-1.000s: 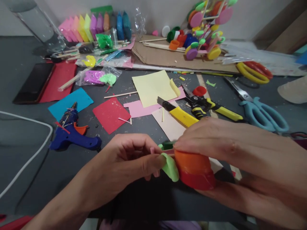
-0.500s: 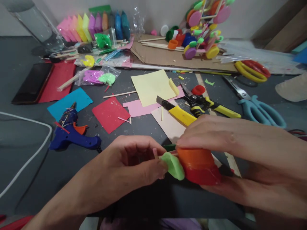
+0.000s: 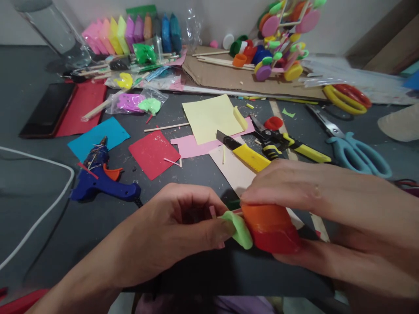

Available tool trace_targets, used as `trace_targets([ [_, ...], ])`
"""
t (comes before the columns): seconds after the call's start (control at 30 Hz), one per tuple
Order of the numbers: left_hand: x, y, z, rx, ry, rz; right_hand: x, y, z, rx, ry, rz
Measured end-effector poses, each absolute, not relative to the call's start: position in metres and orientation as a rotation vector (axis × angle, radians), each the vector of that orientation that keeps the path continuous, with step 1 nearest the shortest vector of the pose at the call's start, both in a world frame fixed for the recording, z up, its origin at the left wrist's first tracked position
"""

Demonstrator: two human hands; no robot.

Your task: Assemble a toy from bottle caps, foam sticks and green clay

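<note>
My left hand [image 3: 183,226] pinches a light green clay piece [image 3: 241,232] between thumb and fingers, near the middle front of the table. A small pink strip [image 3: 212,212] sticks up beside the thumb. My right hand [image 3: 314,205] grips an orange and red cap piece [image 3: 270,226], fingers on top and thumb underneath. The green clay lies right against the left side of the cap piece. A thin stick [image 3: 236,212] runs between the two hands, its ends hidden. Something dark green shows behind it.
Beyond my hands lie a yellow cutter [image 3: 252,158], pliers [image 3: 303,150], blue scissors [image 3: 358,152] and paper squares [image 3: 214,117]. A blue glue gun [image 3: 109,185] is at left. Along the back stand a glass [image 3: 57,35], clay packs [image 3: 131,35] and a colourful model [image 3: 281,39].
The view has shifted slightly. My left thumb has moved a little to the right over the green clay, which is tilted slightly differently. My right hand keeps its grip.
</note>
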State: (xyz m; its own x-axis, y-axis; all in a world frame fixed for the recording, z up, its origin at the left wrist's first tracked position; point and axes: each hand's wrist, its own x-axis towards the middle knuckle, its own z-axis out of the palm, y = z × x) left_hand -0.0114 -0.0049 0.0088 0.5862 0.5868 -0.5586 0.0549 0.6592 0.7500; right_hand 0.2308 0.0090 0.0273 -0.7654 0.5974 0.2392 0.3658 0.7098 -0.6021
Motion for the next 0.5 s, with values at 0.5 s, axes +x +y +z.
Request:
trace_targets([
  [0.5,-0.0124,-0.0042,0.0014,0.851,0.851,0.424,0.2268,0.0118,0.0292,-0.779,-2.481,0.695],
])
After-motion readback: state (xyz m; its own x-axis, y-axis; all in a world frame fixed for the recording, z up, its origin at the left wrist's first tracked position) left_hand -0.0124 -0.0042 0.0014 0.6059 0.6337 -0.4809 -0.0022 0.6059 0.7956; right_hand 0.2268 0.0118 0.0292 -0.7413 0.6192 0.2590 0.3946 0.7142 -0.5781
